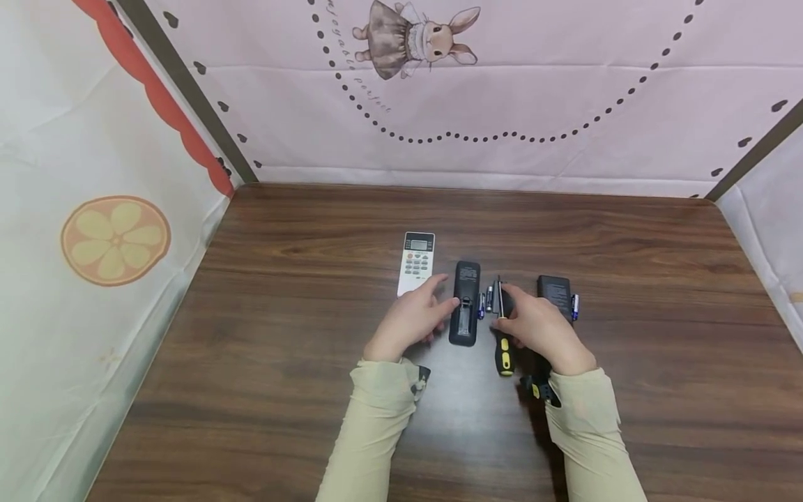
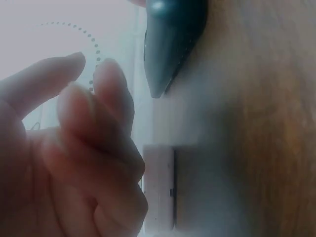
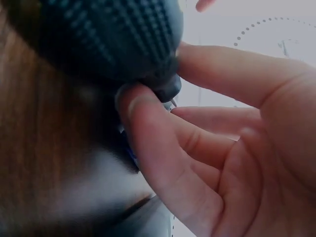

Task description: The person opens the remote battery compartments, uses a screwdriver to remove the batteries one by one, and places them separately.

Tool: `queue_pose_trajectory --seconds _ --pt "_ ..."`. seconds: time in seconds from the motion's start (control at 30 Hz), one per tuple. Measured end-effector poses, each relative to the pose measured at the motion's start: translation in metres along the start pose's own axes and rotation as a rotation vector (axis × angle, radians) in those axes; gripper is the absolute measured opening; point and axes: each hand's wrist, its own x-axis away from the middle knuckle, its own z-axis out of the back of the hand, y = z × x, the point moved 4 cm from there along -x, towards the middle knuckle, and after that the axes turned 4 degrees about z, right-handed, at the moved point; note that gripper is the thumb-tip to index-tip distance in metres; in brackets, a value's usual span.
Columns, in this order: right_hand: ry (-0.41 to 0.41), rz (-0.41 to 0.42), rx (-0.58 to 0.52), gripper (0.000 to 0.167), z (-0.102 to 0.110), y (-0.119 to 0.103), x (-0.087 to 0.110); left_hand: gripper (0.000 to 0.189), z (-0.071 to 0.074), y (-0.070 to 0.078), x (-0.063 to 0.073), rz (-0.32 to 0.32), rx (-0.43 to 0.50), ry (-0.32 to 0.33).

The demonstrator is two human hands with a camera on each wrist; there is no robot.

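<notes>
A black remote control (image 1: 466,279) lies face down with its battery compartment uncovered. My left hand (image 1: 408,319) is at its left edge, thumb tip right by the compartment. In the left wrist view the left hand (image 2: 84,143) has loosely bent fingers around nothing. My right hand (image 1: 544,328) pinches a screwdriver (image 1: 505,355) with a black and yellow handle near the collar, its shaft pointing away from me. The ribbed screwdriver handle (image 3: 118,34) fills the top of the right wrist view. Two small batteries (image 1: 489,298) lie between the remote and the screwdriver.
A white remote control (image 1: 415,268) lies beyond the left hand, partly covered by it. At the right, another black remote (image 1: 555,289) sits partly behind the right hand, with a battery (image 1: 575,307) along its right side. A printed cloth backs the wooden table (image 1: 282,279).
</notes>
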Motion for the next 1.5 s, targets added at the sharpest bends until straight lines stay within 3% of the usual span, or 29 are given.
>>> queue_pose_trajectory --seconds 0.1,0.2,0.43,0.53,0.63,0.8,0.97,1.27,1.5 --pt "0.007 -0.014 -0.004 0.072 0.0 0.001 0.001 0.056 0.0 0.001 -0.001 -0.017 0.001 0.006" --pt "0.011 -0.004 -0.018 0.069 0.001 0.0 0.002 0.053 0.003 0.002 -0.002 -0.053 -0.011 0.059" --pt "0.037 0.047 -0.031 0.061 0.01 -0.002 0.005 0.041 0.019 0.009 0.0 -0.132 -0.169 0.39" --pt "0.069 0.067 -0.031 0.059 0.014 -0.003 0.006 0.043 0.02 0.01 0.001 -0.132 -0.231 0.452" --pt "0.087 0.084 -0.037 0.058 0.017 -0.003 0.006 0.048 0.019 0.009 0.001 -0.117 -0.293 0.449" --pt "0.09 0.098 -0.052 0.057 0.018 -0.003 0.006 0.055 0.014 0.006 0.002 -0.091 -0.369 0.374" --pt "0.116 0.117 -0.065 0.055 0.02 -0.003 0.007 0.058 0.012 0.004 0.005 -0.016 -0.413 0.316" --pt "0.164 0.149 -0.08 0.05 0.021 -0.001 0.009 0.064 0.018 -0.001 0.007 0.069 -0.437 0.437" --pt "0.16 0.142 -0.083 0.05 0.021 0.001 0.009 0.071 0.028 -0.015 0.007 0.16 -0.389 0.445"
